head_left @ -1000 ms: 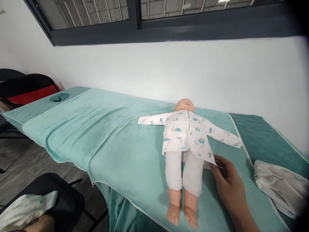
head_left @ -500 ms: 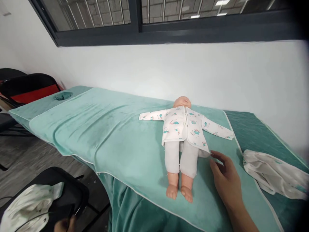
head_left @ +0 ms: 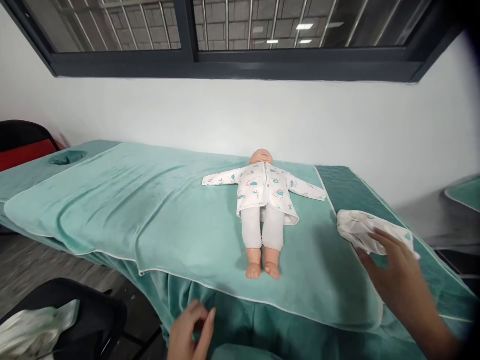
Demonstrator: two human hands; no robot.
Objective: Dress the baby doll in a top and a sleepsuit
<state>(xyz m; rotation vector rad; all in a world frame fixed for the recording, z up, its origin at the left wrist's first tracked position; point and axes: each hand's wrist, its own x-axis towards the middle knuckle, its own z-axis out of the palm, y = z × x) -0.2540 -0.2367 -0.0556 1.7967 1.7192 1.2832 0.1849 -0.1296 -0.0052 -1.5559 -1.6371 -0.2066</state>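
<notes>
A baby doll lies on its back on the light green sheet, arms spread, in a white printed jacket and white trousers. My right hand is over a bundled white printed cloth to the right of the doll; its fingers are apart, and whether they touch the cloth I cannot tell. At the near edge of the bed, below the doll's feet, my left hand is raised with thumb and fingers apart and nothing between them.
A black chair with a white cloth stands at the lower left. Another black and red chair is at the far left. The wall and a barred window run behind the bed.
My right hand has moved right, from beside the jacket hem to the bundled cloth. My left hand has come from the chair to the bed's near edge. The view has shifted right.
</notes>
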